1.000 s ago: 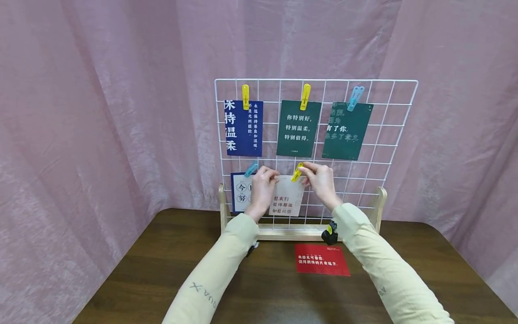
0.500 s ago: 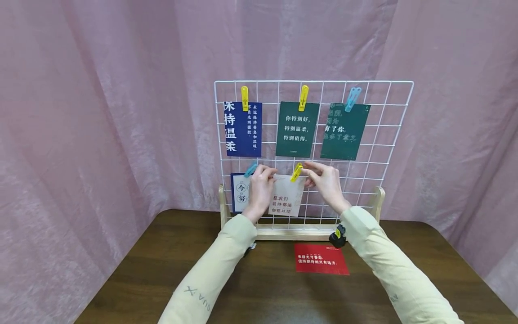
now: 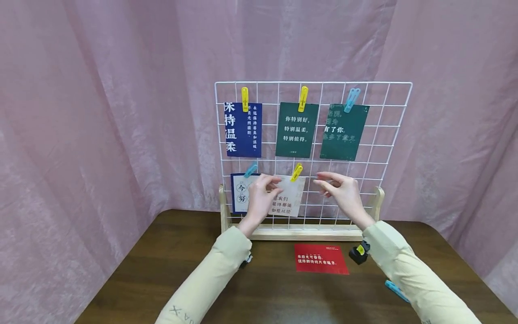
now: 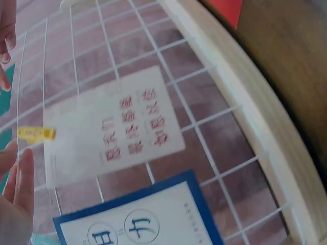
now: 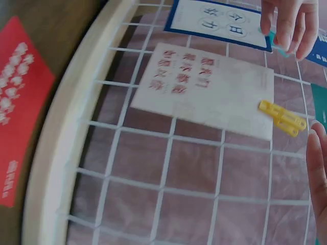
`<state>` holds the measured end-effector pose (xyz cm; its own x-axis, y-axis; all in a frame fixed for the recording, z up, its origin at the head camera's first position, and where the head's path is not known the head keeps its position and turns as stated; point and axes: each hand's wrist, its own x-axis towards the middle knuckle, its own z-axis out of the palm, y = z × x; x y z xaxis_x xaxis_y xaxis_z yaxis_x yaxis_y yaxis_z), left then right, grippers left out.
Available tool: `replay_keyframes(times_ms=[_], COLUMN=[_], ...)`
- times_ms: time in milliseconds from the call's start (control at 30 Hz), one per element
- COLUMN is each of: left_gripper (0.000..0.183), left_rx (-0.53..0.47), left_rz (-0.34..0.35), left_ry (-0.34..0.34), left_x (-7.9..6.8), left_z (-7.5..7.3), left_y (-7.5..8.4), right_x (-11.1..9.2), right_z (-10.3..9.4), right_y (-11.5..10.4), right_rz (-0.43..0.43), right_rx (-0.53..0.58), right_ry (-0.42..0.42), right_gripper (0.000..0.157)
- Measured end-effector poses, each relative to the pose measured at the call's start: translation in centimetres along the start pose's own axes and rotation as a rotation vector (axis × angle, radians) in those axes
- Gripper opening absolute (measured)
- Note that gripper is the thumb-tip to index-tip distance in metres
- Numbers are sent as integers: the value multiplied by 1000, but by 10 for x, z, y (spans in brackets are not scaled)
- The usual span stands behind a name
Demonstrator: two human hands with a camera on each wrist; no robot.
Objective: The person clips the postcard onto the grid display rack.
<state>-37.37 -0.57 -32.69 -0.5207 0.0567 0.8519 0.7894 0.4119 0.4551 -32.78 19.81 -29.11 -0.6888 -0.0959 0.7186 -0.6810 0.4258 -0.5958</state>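
Note:
A cream card with dark red writing point(image 3: 290, 200) hangs on the white wire grid point(image 3: 366, 166), fixed at its top edge by a yellow clothespin point(image 3: 296, 172). My left hand point(image 3: 260, 198) is in front of the card's left edge, thumb and fingers parted, nothing between them. To the right of the card, my right hand point(image 3: 343, 191) is apart from it, fingers loosely bent and holding nothing. The right wrist view shows the yellow clothespin point(image 5: 282, 118) gripping the card by itself. A blue-bordered card point(image 3: 239, 193) under a light blue clothespin point(image 3: 251, 170) is partly hidden behind my left hand.
Along the grid's top row hang a blue card point(image 3: 243, 130) and two green cards point(image 3: 297, 130), each with a clothespin. A red card point(image 3: 321, 259) lies on the brown table point(image 3: 259, 292) before the wooden base point(image 3: 299, 235). Beside my right sleeve lies a blue clothespin point(image 3: 396, 290).
My right hand has let go of the yellow clothespin and moved right and down. My left hand has come off the card's upper left corner and opened. The clipped card stays in place.

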Motion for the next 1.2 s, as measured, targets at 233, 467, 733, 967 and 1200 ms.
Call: replay_keyframes(times_ms=[233,467,733,967,1200], left_gripper=[22,28,38,41,40], left_rx=[-92,-66,-48,-12,-26], left_rz=[-21,-12,-74,-119,-224], left_ry=[-44,-166,-420,-485,-626], left_x=[-27,-47,-71,-85,-93], left_z=[16,22,37,47,57], left_y=[2,21,18,7,-5], right_x=[-27,-55,-92,-129,-151], right_z=[-22,-45,-75,-102,-122], right_y=[42,42,68,121,98], right_rz=[8,81,93,124,216], right_rx=[58,-57,-116,-10,-248], right_ry=[-20,-76,-145,-238,-291], right_gripper=[24,27,23,23,24])
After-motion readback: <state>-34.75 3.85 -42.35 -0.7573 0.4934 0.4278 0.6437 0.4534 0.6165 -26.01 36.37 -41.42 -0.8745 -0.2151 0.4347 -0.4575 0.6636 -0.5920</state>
